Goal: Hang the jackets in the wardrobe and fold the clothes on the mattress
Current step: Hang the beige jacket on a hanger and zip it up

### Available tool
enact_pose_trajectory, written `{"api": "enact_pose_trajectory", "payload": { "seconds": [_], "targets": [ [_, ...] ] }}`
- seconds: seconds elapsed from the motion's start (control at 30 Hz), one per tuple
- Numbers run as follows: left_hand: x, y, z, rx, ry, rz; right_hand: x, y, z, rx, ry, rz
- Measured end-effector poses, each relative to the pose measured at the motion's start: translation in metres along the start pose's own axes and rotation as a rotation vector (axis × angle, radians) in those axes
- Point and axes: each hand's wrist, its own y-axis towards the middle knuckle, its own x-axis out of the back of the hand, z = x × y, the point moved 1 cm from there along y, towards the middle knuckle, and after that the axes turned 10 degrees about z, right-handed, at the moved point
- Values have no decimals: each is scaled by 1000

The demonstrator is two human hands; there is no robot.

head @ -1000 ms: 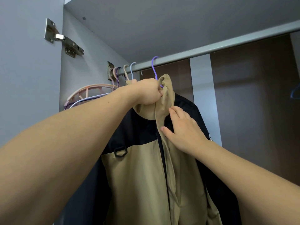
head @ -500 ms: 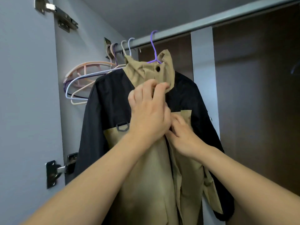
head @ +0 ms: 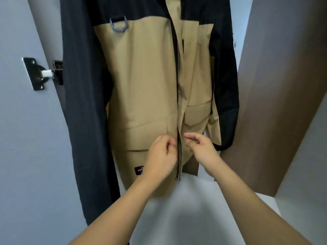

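A tan and black jacket (head: 146, 82) hangs in the wardrobe, its top out of view above the frame. A dark zip runs down its closed front. My left hand (head: 161, 156) is at the lower front, its curled fingertips against the left edge of the zip flap; whether it pinches the cloth cannot be told. Just right of the zip, my right hand (head: 201, 150) has loosely curled fingers that hold nothing. A narrow strip of the zip shows between the two hands.
The wardrobe's grey door (head: 26, 138) stands open on the left, with a metal hinge (head: 41, 73) beside the black sleeve. A brown panel (head: 276, 103) rises on the right. The white wardrobe floor (head: 185, 209) lies below the jacket's hem.
Both hands have moved down the jacket's front from the collar to near the hem. The view has tilted down, so the rail and hangers are out of frame.
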Motion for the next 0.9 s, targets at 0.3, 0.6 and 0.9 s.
{"api": "enact_pose_trajectory", "payload": {
  "seconds": [0.3, 0.6, 0.9],
  "targets": [
    [-100, -82, 110, 845, -594, 303, -30, -38, -138, -265, 139, -64],
    [-130, -74, 139, 870, -1131, 169, -43, -23, -167, -282, -41, -13],
    [-122, -66, 136, 686, -1151, 7, -44, -14, -143, -140, -425, -63]
  ]
}}
